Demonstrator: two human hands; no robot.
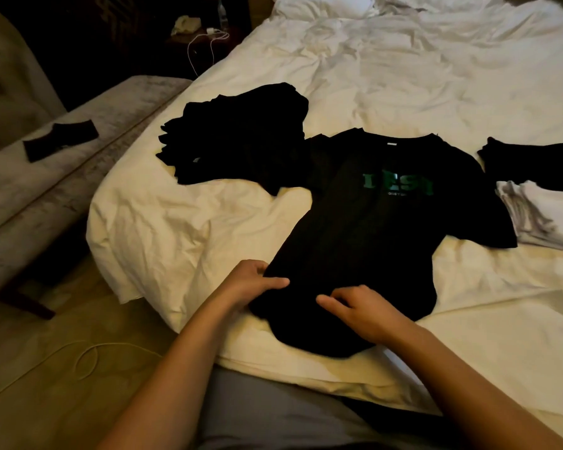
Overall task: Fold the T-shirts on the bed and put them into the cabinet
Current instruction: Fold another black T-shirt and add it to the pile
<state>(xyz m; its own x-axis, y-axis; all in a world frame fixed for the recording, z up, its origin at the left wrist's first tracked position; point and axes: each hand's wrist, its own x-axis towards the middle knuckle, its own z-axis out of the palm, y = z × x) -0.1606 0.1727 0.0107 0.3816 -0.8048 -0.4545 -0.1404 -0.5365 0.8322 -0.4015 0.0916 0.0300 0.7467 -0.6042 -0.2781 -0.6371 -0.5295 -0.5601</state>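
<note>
Our left hand (257,280) pinches the hem of the black T-shirt (371,228), thumb on top; our right hand (361,308) grips the hem beside it, fingers curled into the cloth. The shirt lies face up on the bed (403,76), near its edge. We judge the fold is only starting: next, lift the hem toward the collar. A dark pile (241,138) overlaps its left sleeve; folded white shirts (546,216) sit just beside the right one. No cabinet is visible.
</note>
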